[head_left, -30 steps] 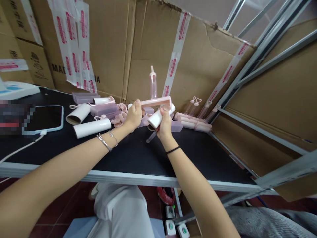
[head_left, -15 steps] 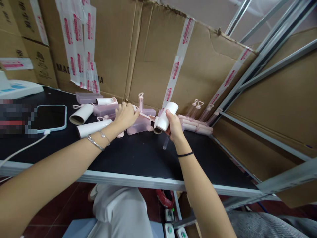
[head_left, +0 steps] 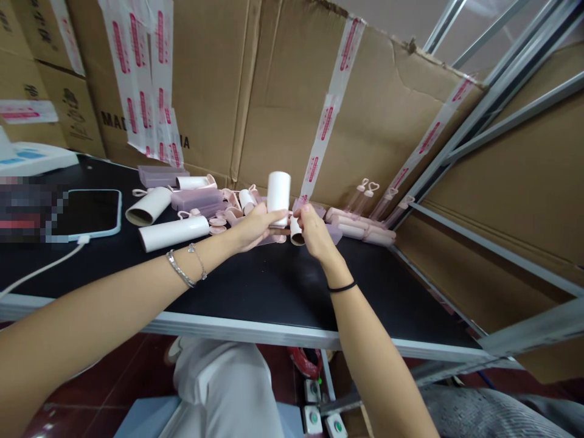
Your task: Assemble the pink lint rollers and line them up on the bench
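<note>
My left hand [head_left: 258,228] grips a white paper roll [head_left: 278,194] and holds it upright above the black table. Close by on the right, my right hand [head_left: 314,231] has its fingers curled together; what they hold, if anything, is hidden. Behind and between the hands lies another white roll [head_left: 297,232], its brown cardboard core facing me. Pink plastic parts [head_left: 232,207] and translucent pink covers [head_left: 198,201] lie in a heap left of the held roll. More white rolls [head_left: 173,233] rest further left, some beside pink loops.
Pink-capped rolls [head_left: 351,226] lie in a row at the right, with clear tubes with heart-shaped loops [head_left: 365,198] standing behind. A phone [head_left: 86,213] on a cable sits at the left. Tall cardboard [head_left: 205,91] backs the table; a metal frame [head_left: 456,152] rises at the right.
The white roll passed from my right hand to my left and now stands upright. My left hand moved right, away from the pink parts. The small clear tube under my right hand is out of sight.
</note>
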### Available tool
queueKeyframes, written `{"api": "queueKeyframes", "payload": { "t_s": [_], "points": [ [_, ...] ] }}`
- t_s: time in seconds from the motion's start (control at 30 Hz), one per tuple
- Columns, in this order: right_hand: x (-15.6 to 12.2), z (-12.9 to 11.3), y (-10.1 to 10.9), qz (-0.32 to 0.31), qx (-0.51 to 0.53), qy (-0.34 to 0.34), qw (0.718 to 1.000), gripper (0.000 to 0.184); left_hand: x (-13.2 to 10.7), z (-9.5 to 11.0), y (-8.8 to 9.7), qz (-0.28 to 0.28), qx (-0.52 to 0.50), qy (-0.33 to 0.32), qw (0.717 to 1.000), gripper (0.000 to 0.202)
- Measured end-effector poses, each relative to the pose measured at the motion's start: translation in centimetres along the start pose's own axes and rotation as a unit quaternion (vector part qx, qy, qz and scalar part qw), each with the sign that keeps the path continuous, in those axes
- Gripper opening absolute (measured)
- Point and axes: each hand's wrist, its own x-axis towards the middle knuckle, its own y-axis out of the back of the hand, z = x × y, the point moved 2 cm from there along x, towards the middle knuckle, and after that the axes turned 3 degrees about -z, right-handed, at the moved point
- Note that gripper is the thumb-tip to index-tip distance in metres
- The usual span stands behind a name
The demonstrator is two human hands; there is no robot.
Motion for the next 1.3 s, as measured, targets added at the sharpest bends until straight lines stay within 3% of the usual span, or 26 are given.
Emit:
{"api": "queueKeyframes", "payload": {
  "t_s": [0.03,0.13,0.3,0.33,0.43,0.6,0.73,0.93,1.03,1.1,1.17,1.3],
  "points": [
    [-0.1,-0.4,-0.1,-0.041,-0.09,0.032,0.995,0.03,0.1,0.1,0.1,0.026,-0.038,-0.015,0.999,0.012],
    [-0.7,-1.2,-0.8,-0.14,-0.294,0.099,0.94,0.029,0.4,0.0,0.5,0.081,-0.091,-0.043,0.992,0.008],
    [-0.9,-0.2,-1.4,-0.156,-0.365,0.09,0.913,0.003,0.6,-0.7,0.7,0.106,-0.089,-0.041,0.989,0.011],
    [-0.8,0.2,-1.4,-0.151,-0.373,0.089,0.911,0.014,0.6,-0.7,0.7,0.108,-0.087,-0.043,0.989,0.011],
    [-0.5,1.3,-1.2,-0.139,-0.362,0.103,0.916,0.033,0.5,-0.5,0.9,0.128,-0.077,-0.053,0.987,0.012],
    [0.1,1.0,-0.9,-0.142,-0.26,0.087,0.951,0.045,0.5,-0.1,1.1,0.153,-0.086,-0.059,0.983,0.012],
    [0.2,1.0,-1.2,-0.134,-0.244,0.097,0.955,0.035,0.5,-0.3,1.1,0.145,-0.091,-0.064,0.983,0.014],
    [0.4,1.7,-1.3,-0.129,-0.363,0.077,0.919,0.005,0.6,-0.2,1.2,0.156,-0.077,-0.06,0.983,0.012],
    [0.2,0.7,-0.8,-0.115,-0.376,0.066,0.917,0.023,0.6,-0.1,1.2,0.168,-0.08,-0.055,0.981,0.01],
    [0.1,0.1,-0.5,-0.087,-0.363,0.057,0.926,0.02,0.6,0.0,1.1,0.169,-0.081,-0.055,0.981,0.01],
    [0.0,0.1,-0.3,-0.071,-0.326,0.052,0.941,0.01,0.6,0.1,1.0,0.168,-0.08,-0.058,0.981,0.011],
    [0.4,1.2,-0.5,-0.099,-0.204,0.023,0.974,0.032,0.4,0.2,1.0,0.168,-0.079,-0.059,0.981,0.012]
  ]
}}
